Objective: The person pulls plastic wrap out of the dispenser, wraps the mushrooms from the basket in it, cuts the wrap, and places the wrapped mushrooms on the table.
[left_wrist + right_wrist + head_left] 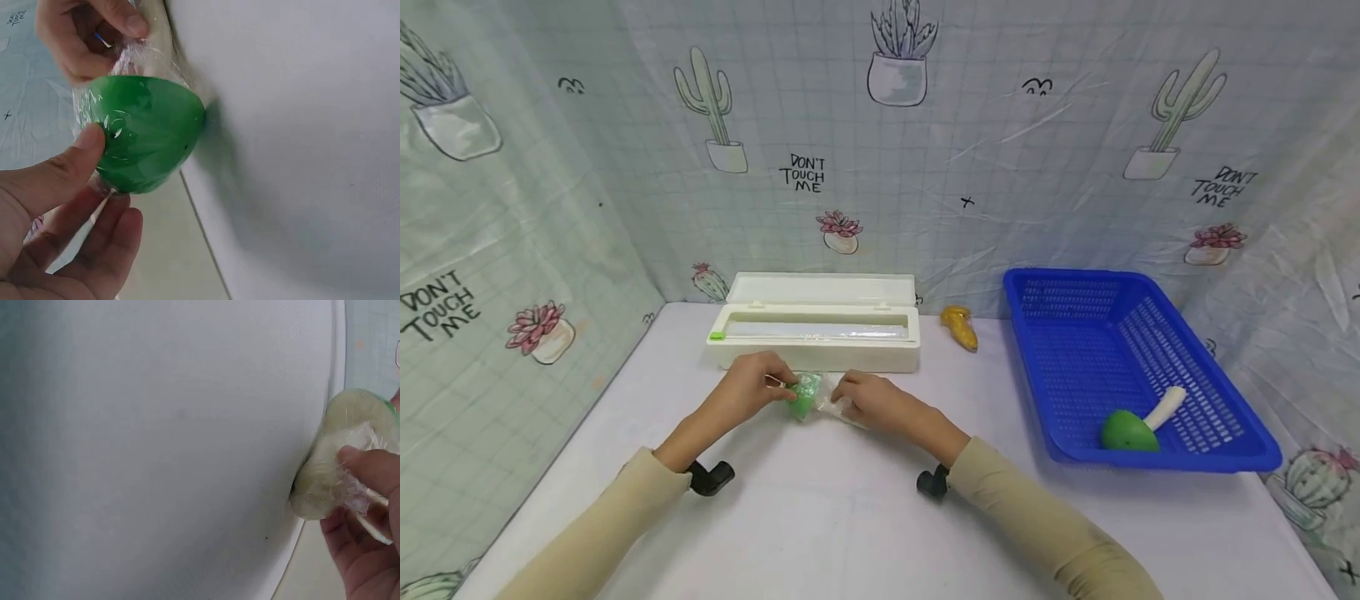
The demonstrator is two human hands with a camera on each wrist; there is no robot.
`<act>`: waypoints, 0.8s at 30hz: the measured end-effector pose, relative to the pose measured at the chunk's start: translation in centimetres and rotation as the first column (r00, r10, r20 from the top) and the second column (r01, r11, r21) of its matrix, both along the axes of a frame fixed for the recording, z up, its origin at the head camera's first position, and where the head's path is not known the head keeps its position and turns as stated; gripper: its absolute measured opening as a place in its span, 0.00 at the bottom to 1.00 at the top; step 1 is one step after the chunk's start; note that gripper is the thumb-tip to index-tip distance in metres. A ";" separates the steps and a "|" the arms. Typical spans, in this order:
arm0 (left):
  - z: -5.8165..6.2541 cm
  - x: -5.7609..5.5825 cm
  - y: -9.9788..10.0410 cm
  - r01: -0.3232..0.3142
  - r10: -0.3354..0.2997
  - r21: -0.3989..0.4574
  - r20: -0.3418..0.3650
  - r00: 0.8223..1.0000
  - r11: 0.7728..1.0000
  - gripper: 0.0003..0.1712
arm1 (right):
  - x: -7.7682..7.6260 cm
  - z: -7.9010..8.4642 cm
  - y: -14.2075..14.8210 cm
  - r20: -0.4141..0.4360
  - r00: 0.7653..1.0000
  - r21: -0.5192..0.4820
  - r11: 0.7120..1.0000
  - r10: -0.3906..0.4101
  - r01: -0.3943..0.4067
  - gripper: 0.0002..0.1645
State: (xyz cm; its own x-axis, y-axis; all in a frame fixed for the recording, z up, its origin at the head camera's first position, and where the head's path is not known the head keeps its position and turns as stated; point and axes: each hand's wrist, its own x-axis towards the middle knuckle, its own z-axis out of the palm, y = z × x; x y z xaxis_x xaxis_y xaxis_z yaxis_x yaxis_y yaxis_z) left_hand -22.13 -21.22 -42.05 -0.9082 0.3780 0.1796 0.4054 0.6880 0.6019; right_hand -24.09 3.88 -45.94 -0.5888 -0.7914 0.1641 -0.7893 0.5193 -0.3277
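Both hands hold a toy mushroom [806, 395] wrapped in clear cling film, with a green cap and a pale stem. My left hand [754, 388] pinches the cap, its thumb on the film over the green side in the left wrist view. At the stem end, my right hand [883, 406] grips the film-covered stem [319, 484] between thumb and fingers. Crumpled film [134, 57] gathers between the two hands. Just behind them stands a white cling film dispenser [820, 358], its lid raised and a film roll inside.
A blue plastic basket [1033, 392] stands to the right, with another green-capped mushroom [1129, 431] in its near corner. Between dispenser and basket lies a curved yellow object [959, 327]. A patterned curtain [962, 142] hangs behind the white table [820, 517].
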 end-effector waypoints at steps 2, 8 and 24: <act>0.0 0.1 -0.3 0.008 -0.008 0.017 -0.009 1.000 1.000 0.09 | 0.1 0.0 0.1 -0.045 0.998 0.011 0.999 0.048 -0.047 0.10; 1.0 0.0 -1.1 0.066 -0.062 -0.064 0.067 0.996 0.996 0.14 | 0.4 -0.2 0.1 -0.058 0.992 -0.092 0.988 0.116 -0.121 0.09; 1.2 1.3 -0.1 0.232 -0.267 -0.303 -0.079 0.960 0.924 0.23 | 0.3 -0.1 -0.5 -0.020 0.998 -0.168 0.984 0.054 -0.057 0.07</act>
State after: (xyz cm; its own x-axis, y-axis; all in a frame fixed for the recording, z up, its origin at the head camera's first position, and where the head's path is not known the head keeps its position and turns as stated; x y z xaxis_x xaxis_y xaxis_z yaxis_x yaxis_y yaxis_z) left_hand -20.81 -21.30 -40.84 -0.7570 0.6408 0.1275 0.6415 0.6920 0.3311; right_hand -23.77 3.37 -46.05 -0.5413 -0.7829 0.3068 -0.8210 0.4131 -0.3941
